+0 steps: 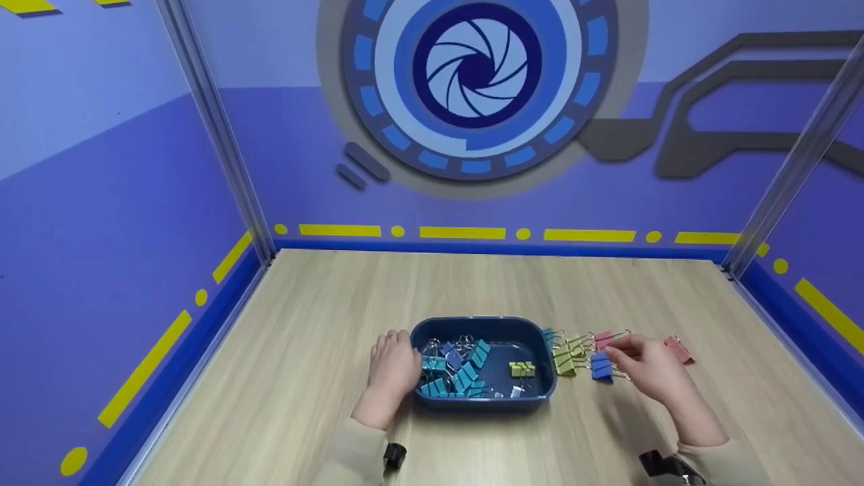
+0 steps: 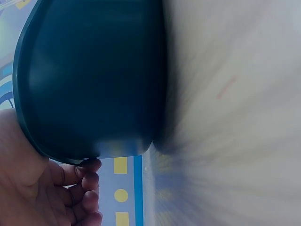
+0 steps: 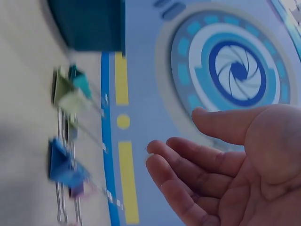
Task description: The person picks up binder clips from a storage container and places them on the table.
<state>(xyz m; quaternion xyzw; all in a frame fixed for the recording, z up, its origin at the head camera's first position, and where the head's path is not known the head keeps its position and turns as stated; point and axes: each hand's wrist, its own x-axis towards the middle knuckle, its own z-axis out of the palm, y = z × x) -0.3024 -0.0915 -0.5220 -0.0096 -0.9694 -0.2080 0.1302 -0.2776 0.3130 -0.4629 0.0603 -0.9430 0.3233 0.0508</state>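
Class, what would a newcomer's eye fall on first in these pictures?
First, the big round emblem on the back wall. Next, the dark blue tray on the table, clips inside, the left hand at its left end. Then the bright loose clips right of the tray, near the right hand.

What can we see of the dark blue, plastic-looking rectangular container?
The dark blue, plastic-looking rectangular container has rounded corners, smooth walls, a thin rim and an open top. It sits upright on the pale wooden table, the person's left hand gripping its left end. Teal and blue metal binder clips crowd its left side; one yellow clip lies toward the right.
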